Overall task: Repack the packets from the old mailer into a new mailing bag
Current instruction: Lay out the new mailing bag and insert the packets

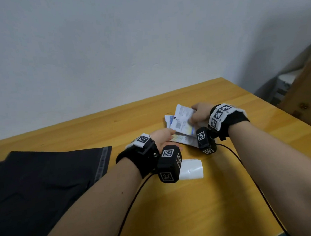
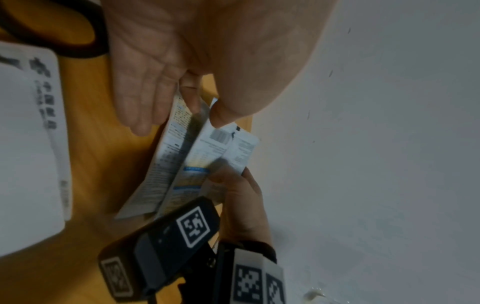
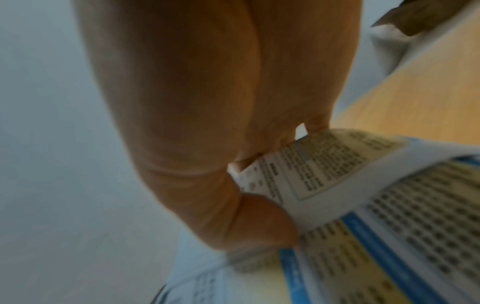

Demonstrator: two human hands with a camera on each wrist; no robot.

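Several printed white, blue and yellow packets are fanned out just above the wooden table. My right hand grips their right ends, thumb on top of the packets. My left hand reaches in from the left. Its thumb and straight fingers pinch the other ends of the packets. A white mailer lies flat near me, partly hidden by the left wrist camera. The black mailing bag lies flat at the left.
The table meets a plain grey wall at the back. A wooden piece of furniture stands beyond the table's right end. Black cables run from both wrists across the table toward me.
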